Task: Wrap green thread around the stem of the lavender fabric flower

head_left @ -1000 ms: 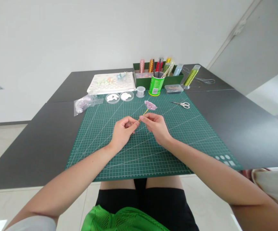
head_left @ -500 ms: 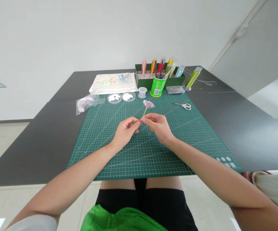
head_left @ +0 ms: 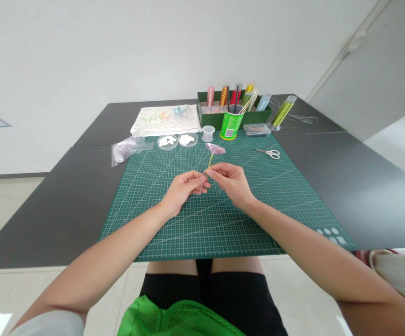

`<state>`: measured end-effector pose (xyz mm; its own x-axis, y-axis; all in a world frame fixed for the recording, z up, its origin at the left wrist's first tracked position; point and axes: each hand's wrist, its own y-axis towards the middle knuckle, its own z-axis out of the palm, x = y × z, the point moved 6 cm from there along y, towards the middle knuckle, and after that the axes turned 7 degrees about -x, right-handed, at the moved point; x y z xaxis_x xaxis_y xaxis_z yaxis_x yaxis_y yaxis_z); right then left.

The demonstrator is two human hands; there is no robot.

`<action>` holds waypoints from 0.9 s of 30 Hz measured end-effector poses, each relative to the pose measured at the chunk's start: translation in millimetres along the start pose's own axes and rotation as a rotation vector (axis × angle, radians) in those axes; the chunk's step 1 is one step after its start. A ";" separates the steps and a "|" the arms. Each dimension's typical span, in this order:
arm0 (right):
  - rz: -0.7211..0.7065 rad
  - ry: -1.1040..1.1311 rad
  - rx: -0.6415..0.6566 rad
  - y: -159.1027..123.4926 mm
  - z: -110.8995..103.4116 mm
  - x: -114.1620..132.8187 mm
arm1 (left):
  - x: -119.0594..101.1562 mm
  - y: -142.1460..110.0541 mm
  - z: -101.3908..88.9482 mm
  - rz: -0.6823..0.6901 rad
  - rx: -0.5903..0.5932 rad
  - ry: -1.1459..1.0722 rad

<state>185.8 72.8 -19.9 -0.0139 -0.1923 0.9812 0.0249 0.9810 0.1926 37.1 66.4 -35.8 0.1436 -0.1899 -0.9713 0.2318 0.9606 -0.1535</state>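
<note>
A pale purple artificial flower (head_left: 216, 149) on a thin yellow-green stem (head_left: 210, 161) stands up between my hands, above the green cutting mat (head_left: 223, 233). My left hand (head_left: 187, 185) pinches the lower stem between thumb and forefinger, and the thin bare end sticks out below its fingers. Close beside it, my right hand (head_left: 230, 181) is closed in a pinch on the stem just under the green part. Whether it also holds thread or tape is too small to tell.
Scissors (head_left: 271, 153) lie on the mat at right. Behind are two dishes of white pieces (head_left: 167, 142), a small clear jar (head_left: 208, 134), a green can (head_left: 230, 123) with sticks, and a dark green box (head_left: 211, 119) of thread spools. A plastic bag (head_left: 128, 150) lies at left.
The flower leans slightly further left. My left-hand fingers have loosened a little, and the stem's lower end now shows beneath them. The right hand stays at the stem.
</note>
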 end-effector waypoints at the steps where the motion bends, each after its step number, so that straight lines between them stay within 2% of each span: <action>1: -0.017 -0.018 0.002 1.0 -0.5 0.2 | -1.3 0.2 -0.6 0.023 -0.009 0.008; 5: -0.090 -0.138 0.010 2.9 -3.3 5.4 | -6.9 1.0 -4.6 0.108 -0.065 0.051; 12: -0.234 -0.337 0.131 -2.1 -8.8 23.3 | -14.3 3.4 -12.2 0.201 -0.142 0.163; 19: -0.233 -0.457 0.354 -4.4 -8.0 21.1 | -16.3 3.9 -14.1 0.223 -0.168 0.201; 27: -0.284 -0.501 0.391 -6.8 -3.9 21.2 | -16.6 0.5 -10.6 0.219 -0.151 0.152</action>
<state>189.2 62.0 -0.4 -0.4286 -0.4993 0.7530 -0.4085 0.8505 0.3314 24.5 72.2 -21.6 0.0265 0.0466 -0.9986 0.0637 0.9968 0.0482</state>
